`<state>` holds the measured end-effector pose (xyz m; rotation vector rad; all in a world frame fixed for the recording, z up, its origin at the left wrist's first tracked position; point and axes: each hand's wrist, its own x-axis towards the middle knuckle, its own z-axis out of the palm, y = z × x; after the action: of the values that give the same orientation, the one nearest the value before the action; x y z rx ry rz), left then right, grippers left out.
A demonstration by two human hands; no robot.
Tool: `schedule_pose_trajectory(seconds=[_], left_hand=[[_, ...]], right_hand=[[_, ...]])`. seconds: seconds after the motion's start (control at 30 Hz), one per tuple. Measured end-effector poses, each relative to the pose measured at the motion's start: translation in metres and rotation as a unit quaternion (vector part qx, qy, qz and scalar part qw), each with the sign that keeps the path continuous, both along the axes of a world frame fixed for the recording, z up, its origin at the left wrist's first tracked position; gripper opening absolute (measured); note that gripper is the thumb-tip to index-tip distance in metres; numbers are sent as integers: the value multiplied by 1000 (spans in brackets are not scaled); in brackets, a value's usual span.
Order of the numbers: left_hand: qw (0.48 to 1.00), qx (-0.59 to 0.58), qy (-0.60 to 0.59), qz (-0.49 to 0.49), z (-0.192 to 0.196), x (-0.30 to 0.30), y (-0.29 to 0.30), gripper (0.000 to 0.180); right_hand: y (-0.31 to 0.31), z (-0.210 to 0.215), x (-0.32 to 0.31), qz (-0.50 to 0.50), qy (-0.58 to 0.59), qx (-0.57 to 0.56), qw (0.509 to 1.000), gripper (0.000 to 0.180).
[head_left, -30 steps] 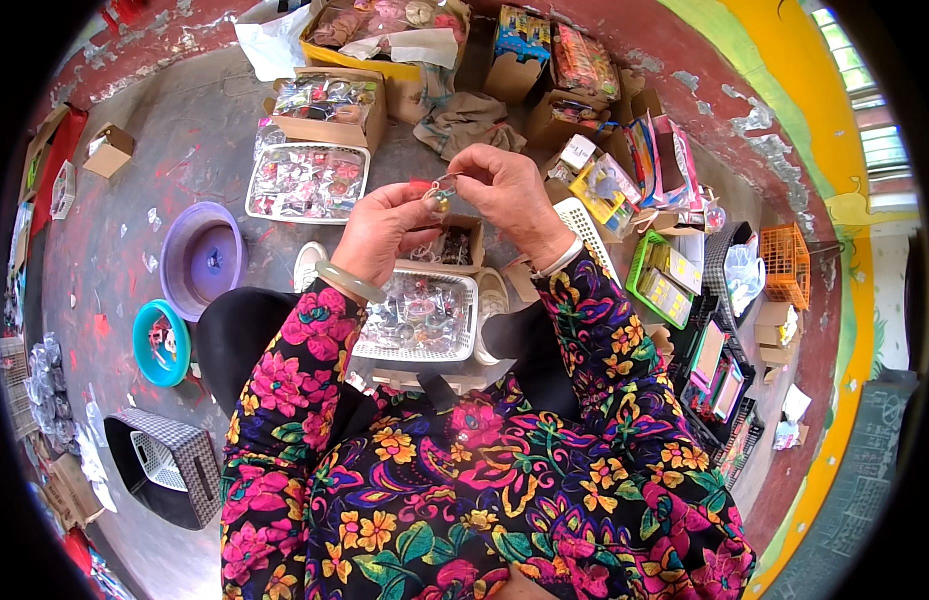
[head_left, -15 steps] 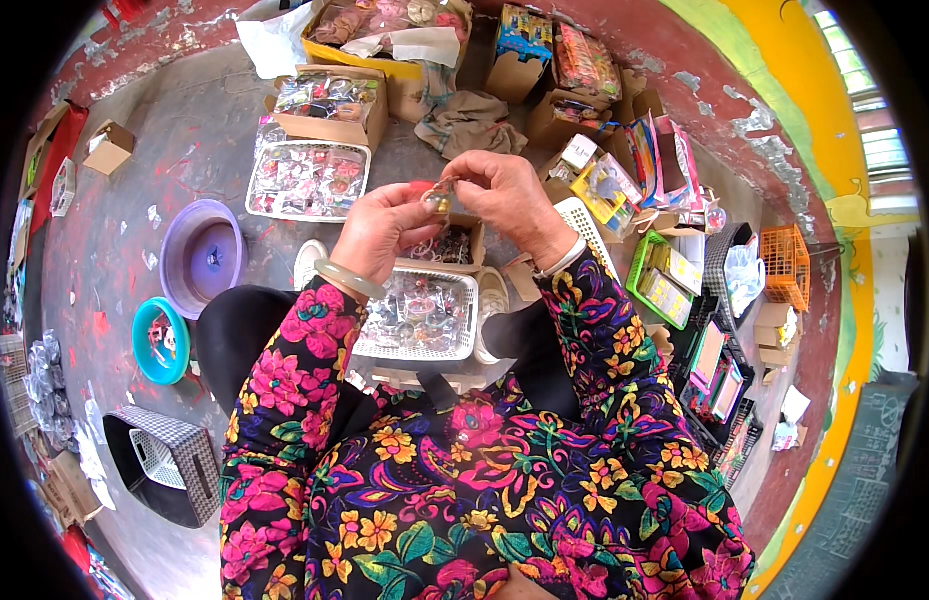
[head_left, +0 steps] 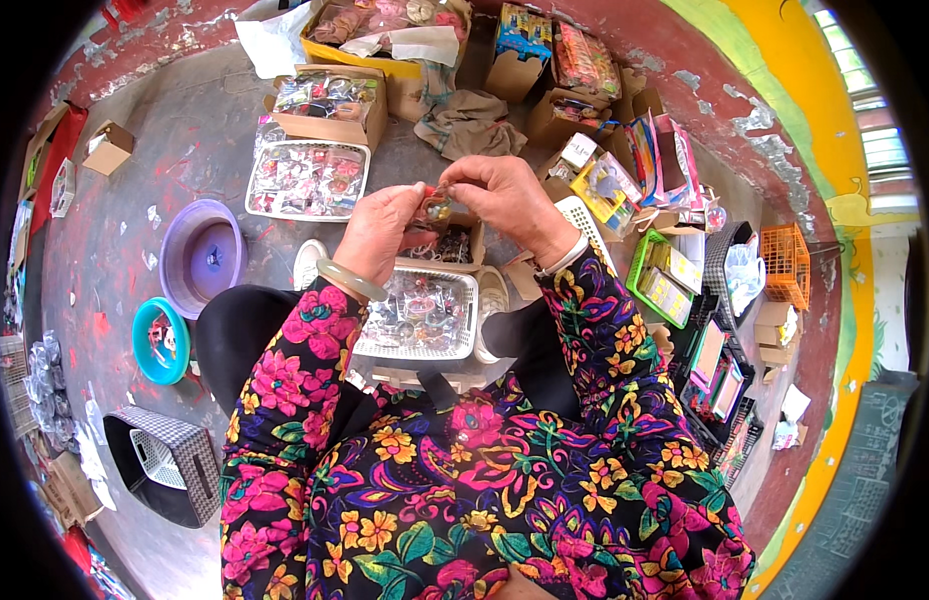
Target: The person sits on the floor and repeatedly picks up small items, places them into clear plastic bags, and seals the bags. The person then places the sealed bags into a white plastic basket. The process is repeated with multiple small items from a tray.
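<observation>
Between my two hands is a small clear plastic packet (head_left: 436,210) with reddish and gold-coloured bits in it; exactly what is inside is too small to tell. My left hand (head_left: 378,228) pinches its left side between thumb and fingers. At the packet's upper right, the fingertips of my right hand (head_left: 507,203) are pressed together. Below my hands a cardboard box (head_left: 472,254) holds small dark and reddish pieces, partly hidden by the left hand. Nearer to me, between my feet, stands a white basket (head_left: 472,320) full of small clear packets.
Another white basket (head_left: 251,190) of packets stands far left, in front of a cardboard box (head_left: 357,128). A purple basin (head_left: 177,262) and a turquoise basin (head_left: 143,345) sit left. To the right are a green basket (head_left: 640,270), an orange crate (head_left: 788,262) and black crates (head_left: 742,375).
My left fingers have shifted along the packet, so more of it shows between the hands. The right hand stays almost in place, still pinching at its top.
</observation>
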<state>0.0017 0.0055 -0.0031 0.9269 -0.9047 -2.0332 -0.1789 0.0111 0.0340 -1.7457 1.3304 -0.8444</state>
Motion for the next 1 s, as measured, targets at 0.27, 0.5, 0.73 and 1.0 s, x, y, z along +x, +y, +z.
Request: schedule_pose_trajectory(seconds=[0.27, 0.5, 0.73, 1.0], left_hand=[[1000, -7, -14, 15, 4, -3, 1, 24], [1000, -8, -27, 6, -2, -4, 1, 24], [998, 14, -54, -2, 11, -8, 4, 24], [999, 46, -7, -16, 9, -6, 4, 21]], right_hand=[[0, 3, -1, -2, 25, -19, 999, 11], [0, -3, 2, 31, 23, -58, 998, 11], [0, 7, 0, -26, 111, -71, 991, 13], [-3, -7, -5, 10, 117, -136, 984, 13]])
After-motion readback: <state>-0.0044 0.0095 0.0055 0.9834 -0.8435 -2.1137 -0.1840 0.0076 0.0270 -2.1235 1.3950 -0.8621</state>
